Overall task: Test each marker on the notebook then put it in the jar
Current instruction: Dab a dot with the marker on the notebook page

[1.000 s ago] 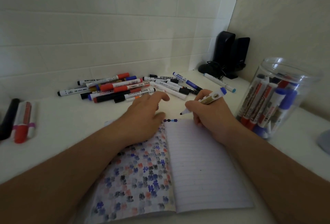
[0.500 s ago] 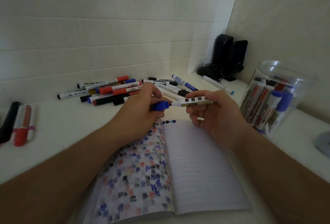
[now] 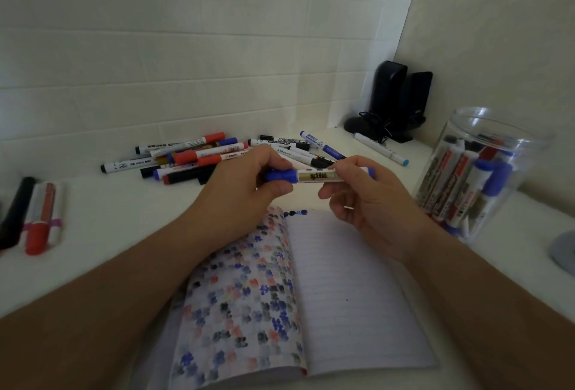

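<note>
A blue marker (image 3: 314, 176) with a white and gold label lies level in the air above the open notebook (image 3: 351, 290). My left hand (image 3: 239, 190) grips its blue cap, which sits on the marker's left end. My right hand (image 3: 370, 203) holds the barrel at the other end. The notebook's left page is full of red, blue and black ink blots; the lined right page has one small dot. The clear jar (image 3: 479, 172) stands to the right of my right hand with several markers in it.
A pile of several red, blue and black markers (image 3: 199, 156) lies behind my hands by the tiled wall. A few more markers (image 3: 37, 218) lie at the far left. Two black speakers (image 3: 401, 97) stand in the back corner. A grey object (image 3: 564, 249) sits at the right edge.
My right hand lifted the marker's tip off the page and turned it level. My left hand left the notebook, brought the blue cap up and pushed it onto the tip.
</note>
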